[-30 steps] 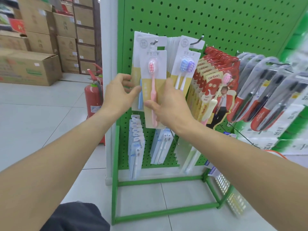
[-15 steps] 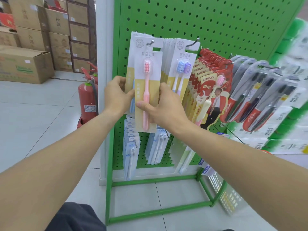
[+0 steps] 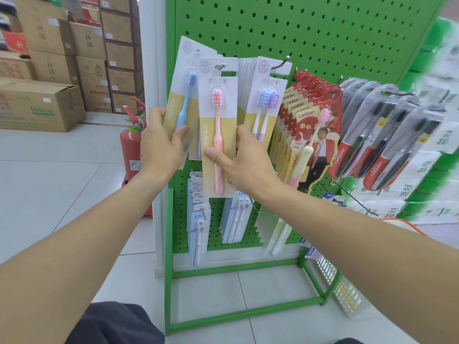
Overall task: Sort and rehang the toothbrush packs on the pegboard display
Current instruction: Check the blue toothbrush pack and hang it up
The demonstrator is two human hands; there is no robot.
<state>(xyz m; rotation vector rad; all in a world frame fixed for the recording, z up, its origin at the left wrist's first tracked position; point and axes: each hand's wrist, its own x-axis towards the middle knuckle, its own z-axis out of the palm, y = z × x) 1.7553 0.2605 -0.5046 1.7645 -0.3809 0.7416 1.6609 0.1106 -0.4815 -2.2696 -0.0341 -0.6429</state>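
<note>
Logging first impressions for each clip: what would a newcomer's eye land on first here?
Centre frame, the right hand pinches a pink toothbrush pack against the green pegboard, while the left hand holds a blue toothbrush pack tilted beside it. To the right hang red canban packs and Colgate packs; a red fire extinguisher stands at left.

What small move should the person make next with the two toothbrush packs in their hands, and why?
Probably draw the tilted blue-toothbrush card pack leftward, clear of the pink-toothbrush card pack. The left hand holds the blue one fanned aside, while the right hand pinches the pink one, whose top sits at the metal peg hook.
</note>
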